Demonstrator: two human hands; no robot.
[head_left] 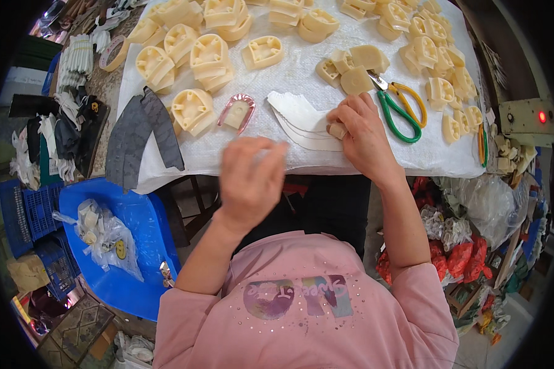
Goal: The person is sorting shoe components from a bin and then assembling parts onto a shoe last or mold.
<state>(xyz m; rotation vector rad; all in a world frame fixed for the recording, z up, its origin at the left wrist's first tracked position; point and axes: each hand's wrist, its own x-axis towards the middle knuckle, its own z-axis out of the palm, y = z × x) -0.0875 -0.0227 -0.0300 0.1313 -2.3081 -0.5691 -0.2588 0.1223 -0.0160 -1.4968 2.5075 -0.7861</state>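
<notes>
My right hand is closed at the table's front edge, its fingers round a small tan block. Under and beside that block lies a stack of curved white sheet pieces, spreading to the left. My left hand is raised near the front edge, smeared by motion; whether it holds anything does not show. Beyond it rests a pale horseshoe-shaped piece with a pleated pink rim. Scissors with one green and one yellow handle lie beyond my right hand, their blades by several plain tan blocks.
Many cream moulded heel-shaped blocks cover the table's far side and right. Dark grey cut pieces hang over the front left edge. A blue chair holding a plastic bag stands left. At right is a box with a red light.
</notes>
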